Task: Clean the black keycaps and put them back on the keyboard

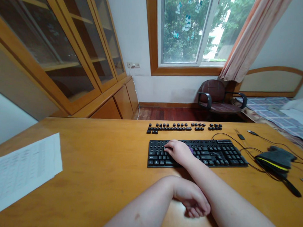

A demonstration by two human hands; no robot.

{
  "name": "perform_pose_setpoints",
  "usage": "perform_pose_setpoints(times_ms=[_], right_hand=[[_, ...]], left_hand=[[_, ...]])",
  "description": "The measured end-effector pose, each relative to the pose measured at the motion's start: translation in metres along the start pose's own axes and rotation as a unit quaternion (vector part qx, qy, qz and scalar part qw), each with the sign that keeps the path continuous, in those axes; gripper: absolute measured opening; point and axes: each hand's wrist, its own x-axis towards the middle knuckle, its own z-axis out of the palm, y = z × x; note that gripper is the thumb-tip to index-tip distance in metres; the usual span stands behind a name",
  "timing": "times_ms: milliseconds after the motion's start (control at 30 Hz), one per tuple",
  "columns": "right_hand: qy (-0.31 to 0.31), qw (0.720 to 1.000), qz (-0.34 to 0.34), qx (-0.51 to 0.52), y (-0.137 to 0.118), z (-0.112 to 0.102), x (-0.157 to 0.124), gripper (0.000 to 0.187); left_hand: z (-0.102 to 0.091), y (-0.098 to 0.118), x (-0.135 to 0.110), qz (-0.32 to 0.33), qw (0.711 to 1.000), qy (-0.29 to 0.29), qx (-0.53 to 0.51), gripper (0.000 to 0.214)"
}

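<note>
My right hand [180, 152] is over the left part of a black computer keyboard [226, 157]. Its thumb and fingertips are pinched together at the keys; whatever they hold is too small to make out. A bit of something purple [191, 150] shows just behind the wrist. My left hand [193, 198] rests on the desk in front of the keyboard, closed, its fingers curled in and nothing visible in them. It lies against my right forearm. Several loose black keycaps [171, 128] are laid out in rows beyond the keyboard's far edge.
Printed sheets [25, 171] lie on the wooden desk [96, 161] at left. To the right are a grey brush-like thing with a yellow stripe [277, 160], cables [273, 140] and a small black piece [241, 136]. An armchair [212, 96] stands beyond the desk.
</note>
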Motion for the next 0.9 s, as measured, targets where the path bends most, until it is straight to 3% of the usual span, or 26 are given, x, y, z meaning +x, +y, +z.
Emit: perform_pose_setpoints(times_ms=[333,900], right_hand=[[-0.013,1.000,0.001,-0.010,-0.0029,-0.0022,-0.0013,0.024],[-0.026,1.000,0.000,-0.012,-0.0037,-0.0049,0.0008,0.023]], left_hand=[[-0.0085,-0.0053,0.0041,-0.014,1.000,-0.017,-0.008,0.016],[-0.0053,-0.0018,0.0011,-0.012,1.000,-0.016,-0.008,0.017]])
